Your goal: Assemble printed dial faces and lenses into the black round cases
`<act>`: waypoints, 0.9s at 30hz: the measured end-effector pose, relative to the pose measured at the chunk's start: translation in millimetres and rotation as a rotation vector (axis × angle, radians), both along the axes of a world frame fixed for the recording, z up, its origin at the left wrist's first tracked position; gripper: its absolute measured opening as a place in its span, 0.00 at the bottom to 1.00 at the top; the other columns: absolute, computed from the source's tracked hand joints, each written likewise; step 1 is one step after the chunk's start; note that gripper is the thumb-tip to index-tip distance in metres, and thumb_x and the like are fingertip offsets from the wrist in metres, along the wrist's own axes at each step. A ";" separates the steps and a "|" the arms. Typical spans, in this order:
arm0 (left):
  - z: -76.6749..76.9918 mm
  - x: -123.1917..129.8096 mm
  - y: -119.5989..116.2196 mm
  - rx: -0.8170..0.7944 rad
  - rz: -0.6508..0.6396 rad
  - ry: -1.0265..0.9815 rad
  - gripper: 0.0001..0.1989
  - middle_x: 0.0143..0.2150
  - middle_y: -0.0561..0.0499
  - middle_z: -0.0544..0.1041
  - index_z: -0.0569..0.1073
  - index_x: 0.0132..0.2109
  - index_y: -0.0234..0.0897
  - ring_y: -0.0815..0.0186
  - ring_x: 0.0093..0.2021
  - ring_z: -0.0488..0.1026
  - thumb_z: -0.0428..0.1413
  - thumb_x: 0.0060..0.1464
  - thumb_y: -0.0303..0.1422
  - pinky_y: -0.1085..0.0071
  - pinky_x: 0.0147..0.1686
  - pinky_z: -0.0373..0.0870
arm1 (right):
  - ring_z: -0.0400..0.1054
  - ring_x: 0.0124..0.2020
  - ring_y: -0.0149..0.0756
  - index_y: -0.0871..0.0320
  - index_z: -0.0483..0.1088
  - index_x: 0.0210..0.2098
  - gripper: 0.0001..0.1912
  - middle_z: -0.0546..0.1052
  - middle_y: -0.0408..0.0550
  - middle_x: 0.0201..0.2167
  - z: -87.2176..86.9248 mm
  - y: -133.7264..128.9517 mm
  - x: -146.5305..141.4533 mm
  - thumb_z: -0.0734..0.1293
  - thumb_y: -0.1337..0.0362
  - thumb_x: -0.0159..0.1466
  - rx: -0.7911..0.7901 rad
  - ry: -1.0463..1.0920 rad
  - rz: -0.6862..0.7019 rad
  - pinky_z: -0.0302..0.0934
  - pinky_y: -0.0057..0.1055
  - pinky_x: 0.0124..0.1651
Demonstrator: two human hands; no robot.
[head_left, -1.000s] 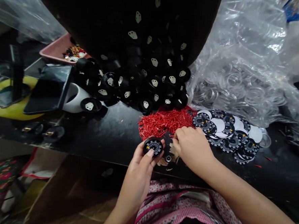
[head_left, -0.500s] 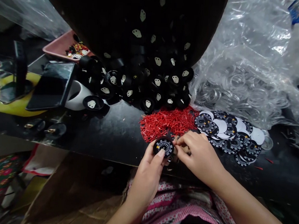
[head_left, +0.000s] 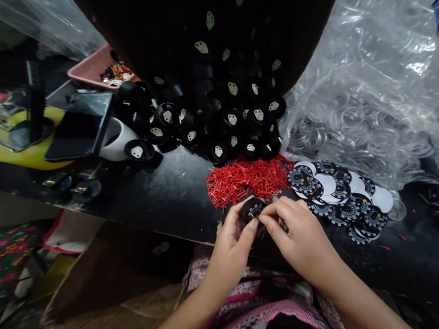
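My left hand [head_left: 232, 242] is closed around a round black gauge [head_left: 252, 206], its thumb at the lower edge of the numbered dial. The fingertips of my right hand [head_left: 300, 231] are pinched together over the dial face, with a sliver of red showing between them, like one of the small red pointers. Just beyond both hands lies a heap of red pointers [head_left: 248, 182]. Right of that heap are overlapping printed dial discs [head_left: 348, 209], some turned white side up. Part of the gauge is hidden behind my fingers.
Black gauge housings [head_left: 218, 151] spill from a large dark container [head_left: 168, 27]. A plastic bag [head_left: 388, 85] of clear rings stands at back right. On the left are a phone-like device [head_left: 81, 126], a white cylinder [head_left: 115, 138] and a pink tray [head_left: 84, 72].
The gauge has tilted and shifted slightly right and up in my left hand. My right fingertips have come from beside its rim to over the dial face.
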State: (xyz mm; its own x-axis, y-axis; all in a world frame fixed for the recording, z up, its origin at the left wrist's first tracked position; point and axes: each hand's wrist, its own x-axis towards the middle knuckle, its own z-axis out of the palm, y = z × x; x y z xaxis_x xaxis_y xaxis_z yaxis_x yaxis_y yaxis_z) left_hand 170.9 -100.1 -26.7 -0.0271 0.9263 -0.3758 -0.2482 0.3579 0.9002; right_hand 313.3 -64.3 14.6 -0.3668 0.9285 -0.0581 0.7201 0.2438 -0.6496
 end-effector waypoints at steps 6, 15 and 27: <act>1.4 -1.3 -0.8 0.058 0.004 0.096 0.12 0.48 0.51 0.80 0.72 0.51 0.44 0.63 0.51 0.76 0.57 0.61 0.36 0.67 0.54 0.71 | 0.68 0.37 0.38 0.57 0.69 0.32 0.08 0.75 0.43 0.32 1.5 -2.0 0.9 0.65 0.67 0.69 -0.031 0.021 -0.015 0.52 0.37 0.43; -2.8 -7.1 -9.9 0.160 -0.008 0.351 0.13 0.43 0.55 0.81 0.74 0.50 0.45 0.66 0.45 0.77 0.57 0.58 0.30 0.70 0.45 0.72 | 0.66 0.34 0.38 0.57 0.66 0.28 0.11 0.74 0.45 0.30 -2.8 -13.7 -2.2 0.64 0.69 0.68 0.025 0.046 -0.021 0.54 0.35 0.40; -2.6 -13.7 0.1 -0.085 -0.079 -0.183 0.21 0.61 0.48 0.76 0.73 0.59 0.45 0.55 0.63 0.71 0.60 0.58 0.34 0.59 0.62 0.68 | 0.67 0.36 0.38 0.62 0.73 0.41 0.07 0.76 0.49 0.35 -3.5 1.6 4.1 0.62 0.70 0.68 0.264 -0.009 0.141 0.55 0.36 0.43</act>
State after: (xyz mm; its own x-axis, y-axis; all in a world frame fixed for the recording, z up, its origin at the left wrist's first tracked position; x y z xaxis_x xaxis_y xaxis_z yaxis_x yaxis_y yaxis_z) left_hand 157.2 -100.0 -29.3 0.1206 0.8876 -0.4446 -0.3730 0.4556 0.8083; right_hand 317.4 -62.7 11.2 -0.4940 0.8518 0.1744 0.6727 0.5015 -0.5440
